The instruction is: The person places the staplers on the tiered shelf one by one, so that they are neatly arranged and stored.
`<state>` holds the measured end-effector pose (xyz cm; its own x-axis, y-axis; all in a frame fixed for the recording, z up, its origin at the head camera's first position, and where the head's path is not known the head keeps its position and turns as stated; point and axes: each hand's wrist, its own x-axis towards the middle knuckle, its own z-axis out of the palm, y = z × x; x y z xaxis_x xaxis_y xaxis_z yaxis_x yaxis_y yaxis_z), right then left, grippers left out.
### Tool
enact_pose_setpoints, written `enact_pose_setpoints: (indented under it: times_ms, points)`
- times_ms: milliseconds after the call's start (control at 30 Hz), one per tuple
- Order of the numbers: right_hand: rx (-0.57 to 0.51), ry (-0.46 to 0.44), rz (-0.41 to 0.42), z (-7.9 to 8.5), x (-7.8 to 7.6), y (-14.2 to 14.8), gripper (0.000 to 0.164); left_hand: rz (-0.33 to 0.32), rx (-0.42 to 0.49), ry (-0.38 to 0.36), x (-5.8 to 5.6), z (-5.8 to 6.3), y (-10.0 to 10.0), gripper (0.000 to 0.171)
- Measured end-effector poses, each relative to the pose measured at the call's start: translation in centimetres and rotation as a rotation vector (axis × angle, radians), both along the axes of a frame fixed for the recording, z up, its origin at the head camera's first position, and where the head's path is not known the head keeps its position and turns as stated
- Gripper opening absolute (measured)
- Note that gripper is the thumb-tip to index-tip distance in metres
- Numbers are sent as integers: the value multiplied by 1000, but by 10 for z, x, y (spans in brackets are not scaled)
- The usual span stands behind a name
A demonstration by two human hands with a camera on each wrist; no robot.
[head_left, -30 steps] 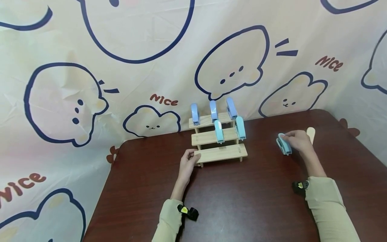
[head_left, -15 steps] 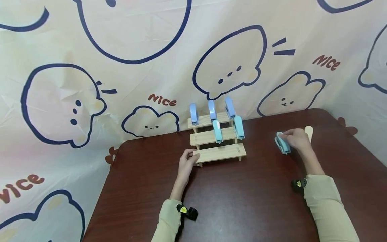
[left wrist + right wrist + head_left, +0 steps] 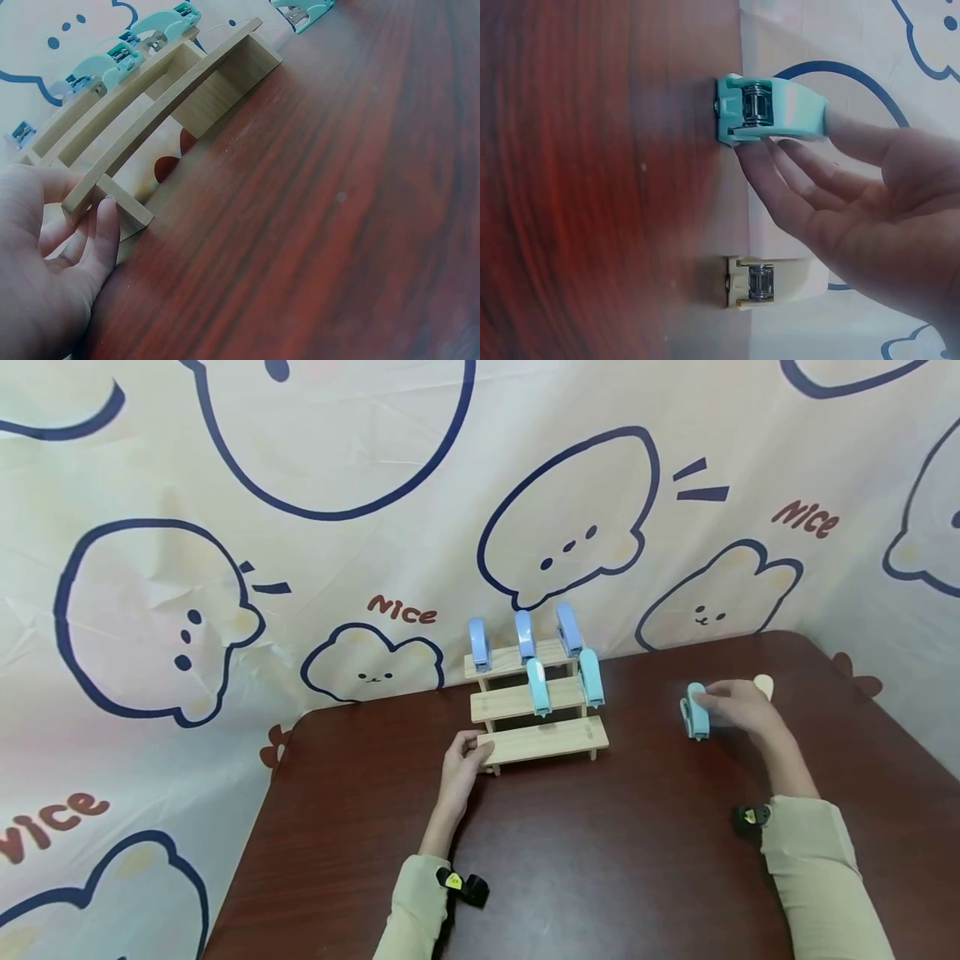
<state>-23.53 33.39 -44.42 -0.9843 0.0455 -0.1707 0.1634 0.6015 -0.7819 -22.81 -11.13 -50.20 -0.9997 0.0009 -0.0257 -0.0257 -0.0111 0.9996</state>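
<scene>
My right hand (image 3: pixel 738 703) pinches a teal mini stapler (image 3: pixel 697 710) at the right side of the table. In the right wrist view the thumb is at the stapler's (image 3: pixel 799 109) top end and the fingers lie along its side, its base close to the tabletop. My left hand (image 3: pixel 459 768) grips the left end of the lowest step of a three-tier wooden rack (image 3: pixel 543 741). Thumb and fingers close around that corner in the left wrist view. Three blue mini staplers (image 3: pixel 481 645) stand on the top step, two teal ones (image 3: pixel 538 687) on the middle step; the lowest step is bare.
A cream stapler (image 3: pixel 799 281) stands on the table just right of the right hand, partly hidden by it in the head view. Behind the rack, a printed cloth (image 3: pixel 360 560) rises along the back of the dark wooden table (image 3: pixel 600 852).
The teal stapler in my right hand has turned slightly, its lower end swinging left, and now stands straighter. My right wrist has shifted a little right. The left hand keeps its grip on the rack.
</scene>
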Motion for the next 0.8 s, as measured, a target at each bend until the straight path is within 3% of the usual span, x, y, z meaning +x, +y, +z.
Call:
enact_pose_setpoints:
  times_ms: [233,300,800]
  points:
    - [-14,-29,72,4,1,1,72,-7,-2,13,1,0,-1,31]
    - [-9,-26,76,5,1,1,72,-16,3,8,3,4,0,31]
    - [57,29,100,5,3,-6,68,-10,-19,27,0,-3,0,32]
